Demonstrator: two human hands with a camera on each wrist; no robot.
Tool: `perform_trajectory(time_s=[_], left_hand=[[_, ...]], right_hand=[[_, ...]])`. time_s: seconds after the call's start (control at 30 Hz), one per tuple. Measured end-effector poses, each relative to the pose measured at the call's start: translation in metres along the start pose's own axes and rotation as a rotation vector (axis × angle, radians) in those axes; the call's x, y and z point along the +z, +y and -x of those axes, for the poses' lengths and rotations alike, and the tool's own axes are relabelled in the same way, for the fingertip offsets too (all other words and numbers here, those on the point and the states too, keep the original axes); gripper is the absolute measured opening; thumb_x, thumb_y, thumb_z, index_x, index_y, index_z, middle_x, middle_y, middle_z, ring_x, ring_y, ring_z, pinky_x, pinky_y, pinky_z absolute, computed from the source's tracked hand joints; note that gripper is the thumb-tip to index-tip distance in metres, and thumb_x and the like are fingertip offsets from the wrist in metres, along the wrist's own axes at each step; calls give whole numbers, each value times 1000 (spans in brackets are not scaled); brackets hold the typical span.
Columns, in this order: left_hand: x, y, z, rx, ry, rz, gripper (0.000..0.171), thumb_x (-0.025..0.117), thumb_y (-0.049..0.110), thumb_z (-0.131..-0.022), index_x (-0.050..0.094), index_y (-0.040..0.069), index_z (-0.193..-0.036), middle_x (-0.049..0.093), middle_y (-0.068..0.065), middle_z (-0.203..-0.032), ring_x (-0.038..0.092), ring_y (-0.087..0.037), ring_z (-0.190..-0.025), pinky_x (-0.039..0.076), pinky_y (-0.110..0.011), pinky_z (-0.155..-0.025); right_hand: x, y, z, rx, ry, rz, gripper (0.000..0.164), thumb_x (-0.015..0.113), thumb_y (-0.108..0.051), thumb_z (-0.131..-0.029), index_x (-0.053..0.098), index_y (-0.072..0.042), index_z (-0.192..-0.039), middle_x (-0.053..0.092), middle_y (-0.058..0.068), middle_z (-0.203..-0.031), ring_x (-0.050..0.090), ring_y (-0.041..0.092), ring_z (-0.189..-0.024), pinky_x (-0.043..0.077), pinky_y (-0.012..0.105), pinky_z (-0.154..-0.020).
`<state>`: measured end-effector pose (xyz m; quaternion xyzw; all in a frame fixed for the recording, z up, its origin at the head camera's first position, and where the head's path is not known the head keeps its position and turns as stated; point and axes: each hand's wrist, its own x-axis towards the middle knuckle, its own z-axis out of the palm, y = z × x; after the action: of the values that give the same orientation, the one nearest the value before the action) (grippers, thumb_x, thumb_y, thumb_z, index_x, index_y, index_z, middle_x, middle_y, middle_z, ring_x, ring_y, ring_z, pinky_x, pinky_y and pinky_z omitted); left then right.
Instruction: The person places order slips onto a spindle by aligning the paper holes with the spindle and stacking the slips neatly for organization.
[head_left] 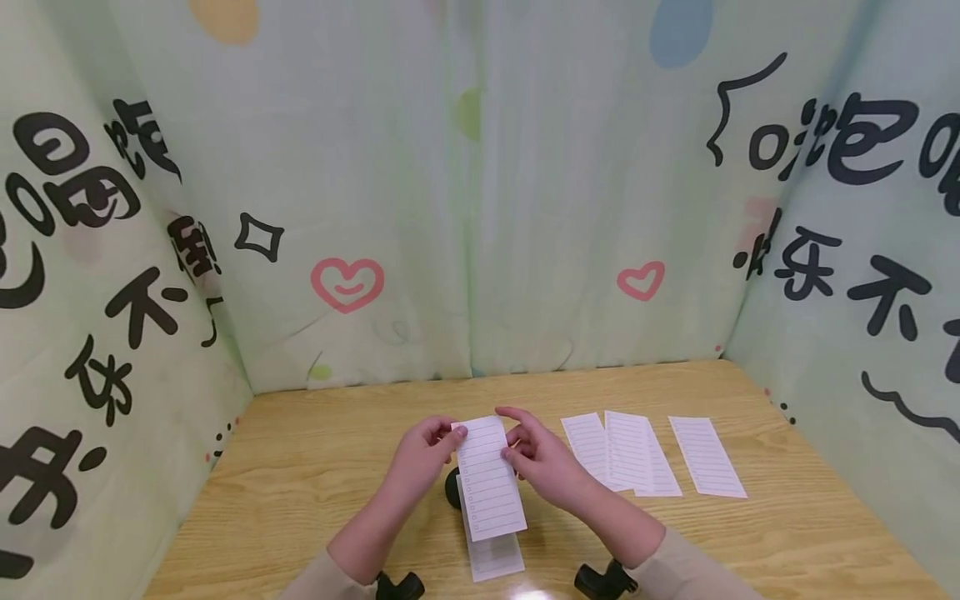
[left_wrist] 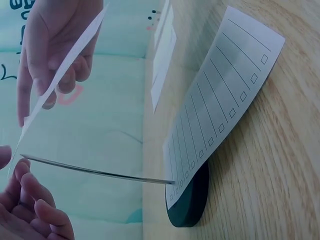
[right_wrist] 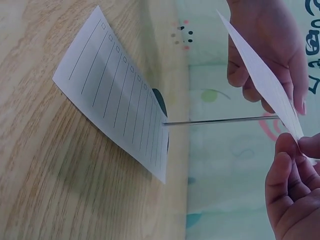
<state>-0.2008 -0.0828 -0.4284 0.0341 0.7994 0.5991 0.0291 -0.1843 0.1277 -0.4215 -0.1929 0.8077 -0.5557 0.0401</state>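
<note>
Both hands hold a lined paper slip (head_left: 491, 492) by its upper part, at the tip of an upright metal spike (left_wrist: 100, 173). My left hand (head_left: 423, 454) pinches its upper left edge, thumb in front and fingers behind. On the other edge, my right hand (head_left: 546, 461) pinches with the thumb, its index finger reaching up past the top corner. A second slip (right_wrist: 117, 95), with a column of small boxes, is pierced low on the spike and rests by the black round base (left_wrist: 192, 200). Whether the tip pierces the held slip cannot be told.
To the right on the wooden table (head_left: 322, 467) lie several more slips: a spread, overlapping group (head_left: 626, 454) and a separate slip (head_left: 707, 457). Printed curtains (head_left: 420, 200) enclose the table at the back and sides.
</note>
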Motion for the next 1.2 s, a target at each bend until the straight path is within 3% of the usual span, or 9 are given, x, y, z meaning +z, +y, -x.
perform_trajectory(time_s=[0.2,0.43,0.7,1.0,1.2], left_hand=[[2,2,2,-8,2,-12,24,68,31,-94,66,8,-96,57,-4,-84,54,-20,-77,43,-31,-67],[2,2,2,-16,0,-28,23,68,31,-95,67,8,-98,58,-5,-87,54,-20,-80,46,-30,-69],[2,0,1,14,-8,-66,21,68,30,-94,67,9,-98,59,-4,-88,53,-20,-82,46,-32,-70],[3,-7,4,-18,-2,-25,23,64,31,-97,66,9,-105,59,-5,-91,55,-21,-82,44,-31,-67],[3,-7,4,-20,-2,-43,22,64,30,-97,65,8,-100,58,-5,-88,55,-21,-81,44,-32,-67]], right_hand=[[1,-6,3,0,-1,1,53,57,2,-98,40,-6,-147,59,10,-97,55,19,-71,47,23,-61],[4,5,0,22,1,-6,55,58,-1,-98,39,-11,-148,59,8,-98,54,18,-71,47,24,-61],[6,9,0,25,5,36,53,55,4,-98,38,-4,-148,59,10,-98,54,25,-70,47,25,-59],[6,10,0,24,-8,5,54,57,-1,-99,39,-10,-149,60,8,-97,55,22,-71,48,26,-60],[6,13,-1,35,-15,46,53,57,-1,-98,41,-11,-148,59,5,-94,55,18,-69,48,26,-60]])
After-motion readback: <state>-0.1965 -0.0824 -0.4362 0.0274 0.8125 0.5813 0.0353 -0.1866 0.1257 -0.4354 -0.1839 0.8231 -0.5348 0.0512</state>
